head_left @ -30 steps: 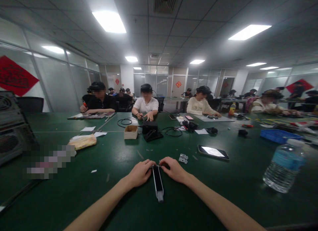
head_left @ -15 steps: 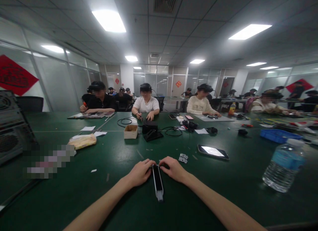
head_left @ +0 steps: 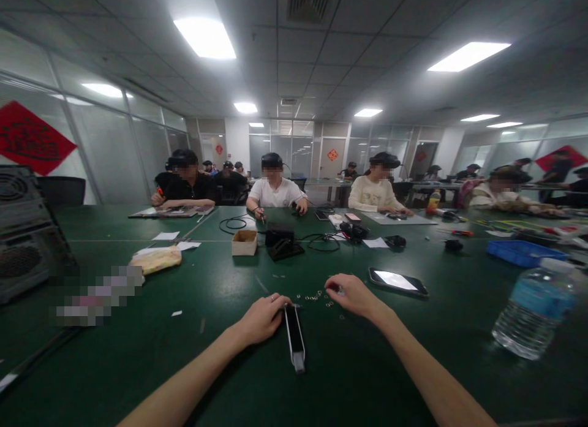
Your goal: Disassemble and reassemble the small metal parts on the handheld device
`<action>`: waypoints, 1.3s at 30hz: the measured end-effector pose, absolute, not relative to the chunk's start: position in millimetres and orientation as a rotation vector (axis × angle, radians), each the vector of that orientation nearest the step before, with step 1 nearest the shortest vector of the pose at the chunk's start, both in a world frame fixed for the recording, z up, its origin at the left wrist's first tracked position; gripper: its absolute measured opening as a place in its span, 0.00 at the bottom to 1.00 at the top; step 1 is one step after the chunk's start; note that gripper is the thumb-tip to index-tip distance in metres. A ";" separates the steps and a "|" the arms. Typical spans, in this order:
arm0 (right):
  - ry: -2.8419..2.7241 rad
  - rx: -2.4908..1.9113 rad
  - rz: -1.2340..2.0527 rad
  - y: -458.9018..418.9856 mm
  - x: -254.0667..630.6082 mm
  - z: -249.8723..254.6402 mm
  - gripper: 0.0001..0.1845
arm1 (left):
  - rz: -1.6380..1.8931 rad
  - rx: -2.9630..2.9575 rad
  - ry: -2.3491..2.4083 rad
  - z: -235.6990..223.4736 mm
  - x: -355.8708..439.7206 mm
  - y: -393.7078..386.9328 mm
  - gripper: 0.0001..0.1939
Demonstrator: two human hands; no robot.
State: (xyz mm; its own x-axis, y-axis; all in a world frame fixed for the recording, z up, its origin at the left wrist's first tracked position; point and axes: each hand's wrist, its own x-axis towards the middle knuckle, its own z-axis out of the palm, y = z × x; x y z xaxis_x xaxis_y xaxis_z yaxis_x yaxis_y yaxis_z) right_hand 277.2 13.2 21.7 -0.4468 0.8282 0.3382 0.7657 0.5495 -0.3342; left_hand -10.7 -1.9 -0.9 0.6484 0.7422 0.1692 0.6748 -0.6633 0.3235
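A long, narrow black piece with a silver frame (head_left: 294, 335) lies lengthwise on the green table, its grey end toward me. My left hand (head_left: 264, 318) is closed at its far end, thumb and fingers against the small fittings there; their exact grip is partly hidden. Off to the right, my right hand (head_left: 351, 295) is held low over the table with bent, closed fingers. A small pale bit shows at its fingertips, too small to name. Several small metal rings (head_left: 313, 298) lie scattered between my two hands.
A smartphone (head_left: 399, 281) with a lit screen lies beyond my right hand, and a water bottle (head_left: 535, 310) stands at the right. Farther off are a small open box (head_left: 244, 242), a black device (head_left: 280, 240) with cables and a blue tray (head_left: 526, 253). Co-workers sit opposite.
My right hand has left the far end of the narrow piece and moved right, over where small metal plates lay. Small rings now show on the table. My left hand stays put.
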 end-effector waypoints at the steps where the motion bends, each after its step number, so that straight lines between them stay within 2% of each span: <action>1: -2.351 -1.358 0.266 13.9 285.4 23.5 0.11 | 0.425 2.633 1.150 -0.6 -10.9 -2.2 0.17; 7: -2.367 -1.613 0.801 12.5 311.1 25.5 0.10 | 0.426 2.619 1.150 0.2 -10.6 -2.7 0.16; 11: -2.351 -1.637 0.956 10.8 307.2 22.3 0.13 | 0.417 2.626 1.166 -0.2 -10.1 -2.5 0.15; 16: -2.349 -1.668 0.942 11.2 298.8 19.6 0.08 | 0.434 2.631 1.155 -0.4 -10.4 -1.9 0.15; 25: -2.292 -1.853 0.892 4.2 287.8 26.1 0.06 | 0.419 2.629 1.151 3.4 -10.0 -4.3 0.16; 31: -2.315 -1.629 0.783 5.3 275.4 19.4 0.09 | 0.416 2.621 1.158 1.5 -10.0 -3.7 0.16; 36: -2.282 -1.375 0.479 2.4 245.7 10.9 0.11 | 0.427 2.627 1.155 2.8 -8.8 -4.3 0.16; 39: -2.283 -1.264 0.415 -0.6 229.4 5.1 0.11 | 0.424 2.647 1.156 2.3 -8.3 -4.1 0.17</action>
